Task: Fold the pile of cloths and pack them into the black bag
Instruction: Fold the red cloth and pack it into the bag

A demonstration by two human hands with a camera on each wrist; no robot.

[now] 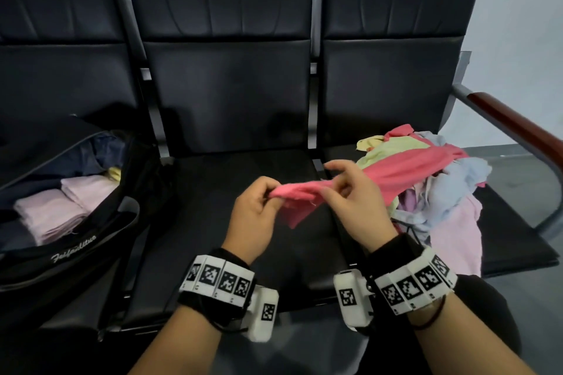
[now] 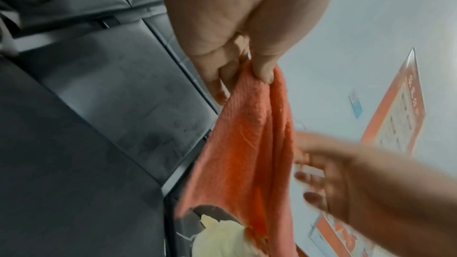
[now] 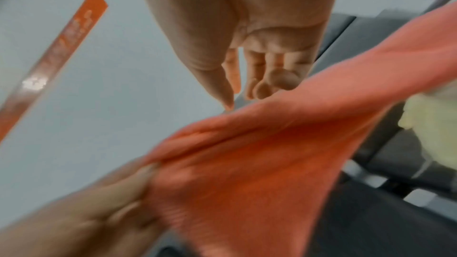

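pink cloth (image 1: 307, 192) limp, light, trails right to pile (image 1: 438, 192) on seat | left hand (image 1: 254, 216) pinches its end | right hand (image 1: 350, 198) loose-fingered on it, grip unclear | judgement: take corners | bag (image 1: 91, 240) left of pile

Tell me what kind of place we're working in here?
Probably a public waiting area. A row of linked black padded seats with a shared armrest stands against a plain wall, and an orange-framed notice board hangs in the left wrist view.
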